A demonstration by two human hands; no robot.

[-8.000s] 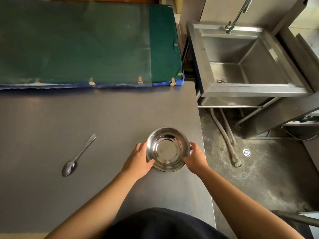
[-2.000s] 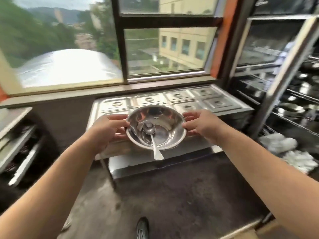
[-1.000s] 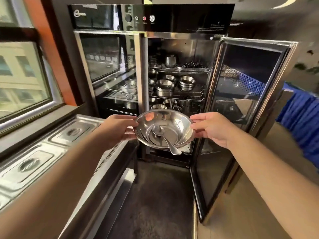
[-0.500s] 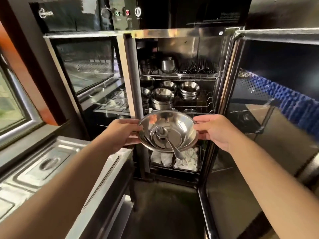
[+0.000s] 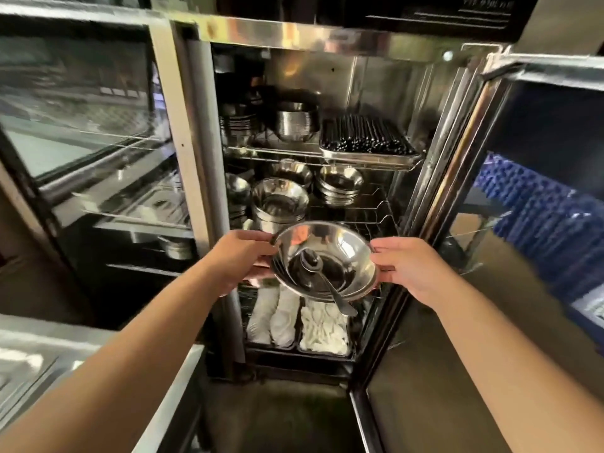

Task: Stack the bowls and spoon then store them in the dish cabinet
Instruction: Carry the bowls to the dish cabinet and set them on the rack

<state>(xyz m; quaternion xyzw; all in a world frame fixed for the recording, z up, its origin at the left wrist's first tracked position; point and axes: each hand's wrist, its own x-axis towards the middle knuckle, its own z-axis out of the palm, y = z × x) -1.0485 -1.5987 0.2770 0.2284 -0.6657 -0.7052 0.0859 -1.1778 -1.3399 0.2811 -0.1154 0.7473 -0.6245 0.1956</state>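
Head view: open dish cabinet (image 5: pixel 327 40) fills the background. Left hand (image 5: pixel 238 259) and right hand (image 5: pixel 408 269) grip the stacked bowls (image 5: pixel 340 246) at 9 and 3 o'clock; spoon (image 5: pixel 327 282) handle points toward 5 o'clock. Free shelf rack (image 5: pixel 369 214) lies at 12 o'clock.

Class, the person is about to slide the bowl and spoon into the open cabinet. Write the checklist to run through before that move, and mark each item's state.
1. Cabinet door open: ok.
2. Left hand and right hand grip opposite sides of the bowl rim: ok.
3. Spoon lies inside the bowl: ok, though its handle overhangs the near rim.
4. Bowl level: not ok, it tips toward the person.
5. Free space on the middle shelf, right front: ok.
6. More bowls stacked beneath: cannot tell.
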